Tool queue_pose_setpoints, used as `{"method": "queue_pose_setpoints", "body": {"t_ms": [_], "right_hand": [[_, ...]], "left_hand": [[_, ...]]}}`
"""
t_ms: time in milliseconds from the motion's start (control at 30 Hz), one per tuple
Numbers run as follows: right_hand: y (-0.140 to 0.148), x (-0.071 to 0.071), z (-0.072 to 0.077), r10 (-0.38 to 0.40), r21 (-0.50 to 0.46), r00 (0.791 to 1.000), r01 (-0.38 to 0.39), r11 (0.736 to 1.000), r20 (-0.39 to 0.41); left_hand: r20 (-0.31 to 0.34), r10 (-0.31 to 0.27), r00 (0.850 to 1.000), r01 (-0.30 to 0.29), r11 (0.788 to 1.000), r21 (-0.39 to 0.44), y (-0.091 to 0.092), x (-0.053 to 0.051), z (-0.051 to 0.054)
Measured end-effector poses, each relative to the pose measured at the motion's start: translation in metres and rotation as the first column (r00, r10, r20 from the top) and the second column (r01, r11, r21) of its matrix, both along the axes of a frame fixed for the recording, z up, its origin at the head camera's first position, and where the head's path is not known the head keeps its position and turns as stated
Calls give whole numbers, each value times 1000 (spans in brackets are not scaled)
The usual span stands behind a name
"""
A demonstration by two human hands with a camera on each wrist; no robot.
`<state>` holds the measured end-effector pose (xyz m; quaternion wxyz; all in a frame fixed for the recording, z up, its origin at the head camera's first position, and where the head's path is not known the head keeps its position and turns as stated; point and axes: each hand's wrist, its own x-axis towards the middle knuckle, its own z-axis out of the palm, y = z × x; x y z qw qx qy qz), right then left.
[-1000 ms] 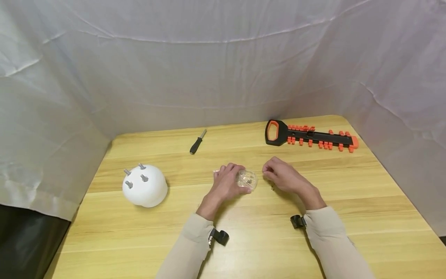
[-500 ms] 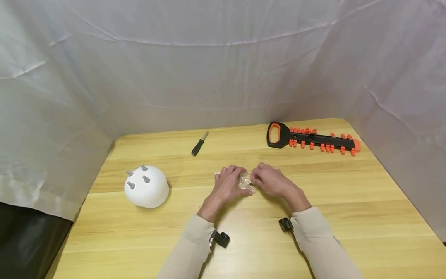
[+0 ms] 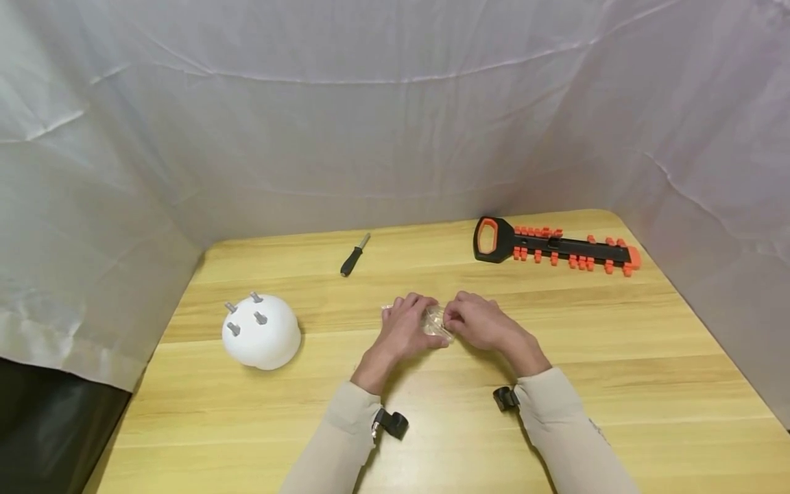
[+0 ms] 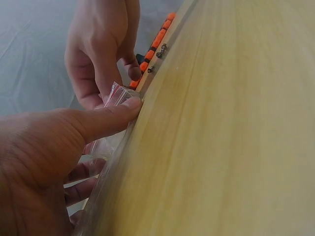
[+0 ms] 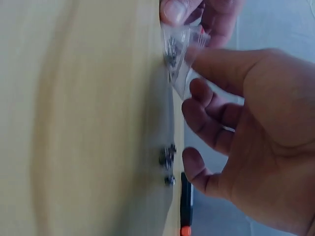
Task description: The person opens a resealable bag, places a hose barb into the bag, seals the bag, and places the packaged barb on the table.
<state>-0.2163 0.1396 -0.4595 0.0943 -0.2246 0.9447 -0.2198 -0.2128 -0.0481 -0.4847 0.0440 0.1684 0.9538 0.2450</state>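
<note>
A clear zip bag (image 3: 434, 321) with a red seal line lies on the table, with small dark metal screws (image 5: 171, 51) inside. My left hand (image 3: 404, 326) holds it, thumb along the near side and fingers behind. My right hand (image 3: 484, 321) is at the bag's mouth with its fingers bent; thumb and forefinger tips are at or inside the opening. Whether they pinch anything is hidden by the plastic and blur. Several loose screws (image 4: 161, 51) lie on the table below the right hand, seen in both wrist views.
Behind the hands lies a screwdriver (image 3: 355, 255) with a black handle. A black and orange rack-like tool (image 3: 555, 247) sits at the back right. On the left stands a white rounded object (image 3: 262, 343) with several grey pegs on top. Grey fabric (image 3: 395, 137) hangs round the table (image 3: 469, 439).
The right hand has moved left from beside the bag to its mouth, and its fingers now cover part of it. The left hand has stayed on the bag. The camera view shifted slightly.
</note>
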Motion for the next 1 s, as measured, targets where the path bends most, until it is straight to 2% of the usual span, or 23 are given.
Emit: {"method": "queue_pose_setpoints", "body": {"t_ms": [467,1000], "right_hand": [[34,0,4,-67,-105,997,70,992,28],[60,3,-1,-89,-78,996,89,993,10]], "left_hand": [[1,5,1000,-5,1000,7,0,1,0],[12,5,1000,-5,1000,7,0,-1,0]]}}
